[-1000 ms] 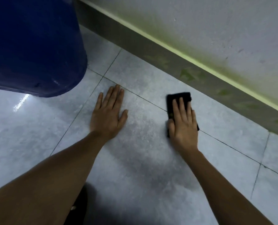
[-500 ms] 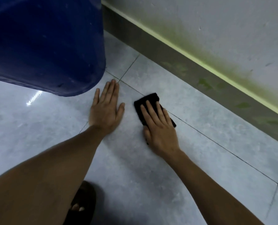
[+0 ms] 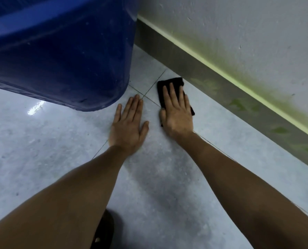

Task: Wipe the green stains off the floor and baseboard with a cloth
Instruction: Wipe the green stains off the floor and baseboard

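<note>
A black cloth (image 3: pixel 169 84) lies flat on the pale grey floor tiles (image 3: pixel 221 137), its far edge close to the grey baseboard (image 3: pixel 176 58). My right hand (image 3: pixel 176 112) presses flat on the cloth, fingers together and covering most of it. My left hand (image 3: pixel 129 126) rests palm down on the bare tile just left of it, fingers spread, holding nothing. Green stains (image 3: pixel 239 104) mark the baseboard to the right of the cloth, and a green tinge runs along the wall above the baseboard's top edge.
A large blue plastic tub (image 3: pixel 59 51) stands at the upper left, its rounded side just beyond my left fingertips. A dark sandal (image 3: pixel 102 230) on my foot shows at the bottom. The white wall (image 3: pixel 248 24) fills the upper right.
My right hand has slid the cloth away from me toward the baseboard, past the tile joint. The view has shifted left, bringing the blue tub closer. My left hand stays planted.
</note>
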